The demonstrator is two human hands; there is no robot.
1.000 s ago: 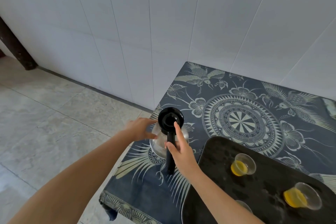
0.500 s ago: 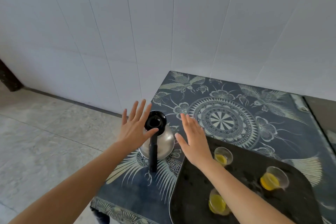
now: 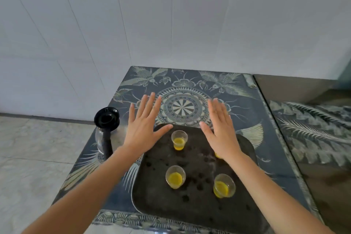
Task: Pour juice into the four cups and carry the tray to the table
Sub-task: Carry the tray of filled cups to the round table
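Both the left hand (image 3: 142, 133) and right hand (image 3: 220, 131), spread and empty, are held over the tray's (image 3: 191, 198) far edge; its long axis runs toward the viewer.

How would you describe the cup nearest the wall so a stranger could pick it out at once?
Find the patterned blue table against the white wall, then the dark tray on it. Of the clear juice cups there, this cup stands at the far edge, between the two open hands.
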